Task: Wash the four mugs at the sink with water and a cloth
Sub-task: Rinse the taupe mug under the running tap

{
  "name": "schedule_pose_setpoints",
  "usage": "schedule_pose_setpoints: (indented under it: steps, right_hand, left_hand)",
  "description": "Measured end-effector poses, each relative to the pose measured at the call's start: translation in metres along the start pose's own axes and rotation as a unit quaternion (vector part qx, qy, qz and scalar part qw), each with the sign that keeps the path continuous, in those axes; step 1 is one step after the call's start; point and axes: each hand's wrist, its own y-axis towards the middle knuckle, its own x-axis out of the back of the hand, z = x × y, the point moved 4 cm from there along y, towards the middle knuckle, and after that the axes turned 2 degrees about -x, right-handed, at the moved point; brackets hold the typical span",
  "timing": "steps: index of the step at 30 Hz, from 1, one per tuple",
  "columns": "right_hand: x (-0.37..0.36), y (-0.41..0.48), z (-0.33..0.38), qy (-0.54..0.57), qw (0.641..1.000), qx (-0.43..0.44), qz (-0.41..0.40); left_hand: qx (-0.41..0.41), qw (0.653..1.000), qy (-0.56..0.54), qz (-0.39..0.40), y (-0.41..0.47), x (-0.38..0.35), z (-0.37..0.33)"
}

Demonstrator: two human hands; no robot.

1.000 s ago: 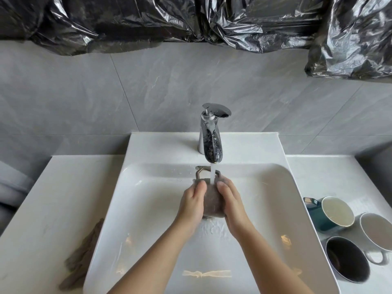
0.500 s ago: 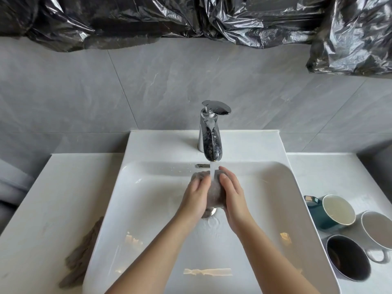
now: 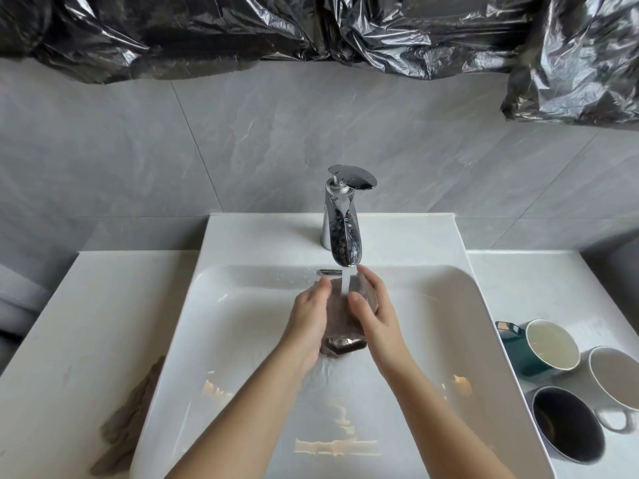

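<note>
A grey-brown mug (image 3: pixel 340 326) is held under the running tap between both hands, over the middle of the white sink (image 3: pixel 166 357). Its rim points down toward the drain; its handle is hidden. My left hand (image 3: pixel 309 318) grips its left side and my right hand (image 3: pixel 375 311) grips its right side, fingers curled over the top. Water (image 3: pixel 348 283) pours from the chrome faucet (image 3: pixel 342 233) onto the mug. A grey-brown cloth (image 3: pixel 126 414) lies crumpled on the left counter against the sink edge, away from both hands.
Three mugs stand on the right counter: a teal one (image 3: pixel 518 354) with a cream inside, a pale grey one (image 3: pixel 617 380) at the far right, and a dark one (image 3: pixel 567 425) nearest me. Black plastic sheeting (image 3: pixel 311 25) hangs above the grey tiled wall.
The mug has been turned in my hands under the stream; the handle seen at its top a second ago is out of sight. Both hands shifted slightly around it.
</note>
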Motion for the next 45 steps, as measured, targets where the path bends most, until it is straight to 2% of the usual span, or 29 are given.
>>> schedule_pose_setpoints:
  steps: [1, 2, 5, 6, 9, 13, 17, 19, 21, 24, 30, 33, 36, 38, 40, 43, 45]
  right_hand:
    - [0.002, 0.002, 0.0, -0.006, 1.0, 0.004, 0.011]
    - [0.002, 0.005, 0.001, 0.006, 1.0, -0.005, 0.02]
    - [-0.002, 0.007, 0.002, 0.046, 0.996, -0.062, 0.036]
    - [-0.005, 0.005, 0.003, 0.034, 0.997, -0.058, 0.036]
    - [-0.007, -0.002, 0.007, 0.004, 0.999, -0.005, 0.041]
    - [-0.003, 0.005, 0.01, 0.095, 0.995, -0.01, 0.036]
    - [-0.003, 0.004, 0.003, 0.1, 0.992, -0.01, 0.073]
    - [-0.006, -0.001, 0.002, 0.054, 0.994, 0.003, 0.093]
    - [-0.009, -0.003, 0.004, -0.007, 0.997, 0.03, 0.077]
    - [-0.015, 0.0, 0.014, -0.037, 0.998, 0.037, 0.042]
    - [-0.023, 0.009, 0.014, 0.029, 0.998, -0.05, 0.029]
    - [-0.021, 0.009, 0.011, 0.064, 0.992, -0.086, 0.068]
    - [-0.017, 0.002, 0.005, 0.156, 0.967, -0.137, 0.147]
    - [-0.012, 0.0, 0.004, 0.169, 0.962, -0.125, 0.174]
    - [-0.008, 0.002, 0.003, 0.16, 0.969, -0.111, 0.15]
    - [-0.005, 0.008, 0.0, 0.166, 0.98, -0.096, 0.055]
    - [-0.003, 0.008, -0.004, 0.209, 0.974, -0.09, 0.012]
  left_hand:
    - [0.032, 0.999, -0.037, 0.021, 0.002, 0.001, 0.003]
    - [0.027, 0.999, -0.027, 0.026, 0.001, 0.001, 0.003]
    - [-0.071, 0.992, 0.101, -0.03, -0.004, 0.003, 0.007]
    - [-0.077, 0.992, 0.085, -0.059, -0.006, 0.005, 0.007]
    - [-0.015, 0.994, -0.04, -0.103, -0.002, 0.008, 0.006]
    - [0.087, 0.975, -0.169, -0.118, -0.001, 0.006, 0.009]
    - [0.154, 0.95, -0.247, -0.116, -0.005, 0.008, 0.018]
    - [0.169, 0.942, -0.266, -0.113, -0.006, 0.011, 0.021]
    - [0.162, 0.948, -0.25, -0.112, -0.006, 0.013, 0.024]
    - [0.118, 0.964, -0.197, -0.131, -0.006, 0.017, 0.026]
    - [0.088, 0.97, -0.176, -0.141, -0.008, 0.022, 0.023]
    - [0.097, 0.96, -0.208, -0.159, -0.008, 0.028, 0.022]
    - [0.121, 0.952, -0.229, -0.162, -0.007, 0.028, 0.026]
    - [0.13, 0.953, -0.229, -0.149, -0.008, 0.025, 0.026]
    - [0.114, 0.961, -0.212, -0.134, -0.007, 0.02, 0.026]
    - [0.083, 0.972, -0.188, -0.111, -0.009, 0.011, 0.024]
    - [0.095, 0.969, -0.202, -0.104, -0.009, 0.005, 0.021]
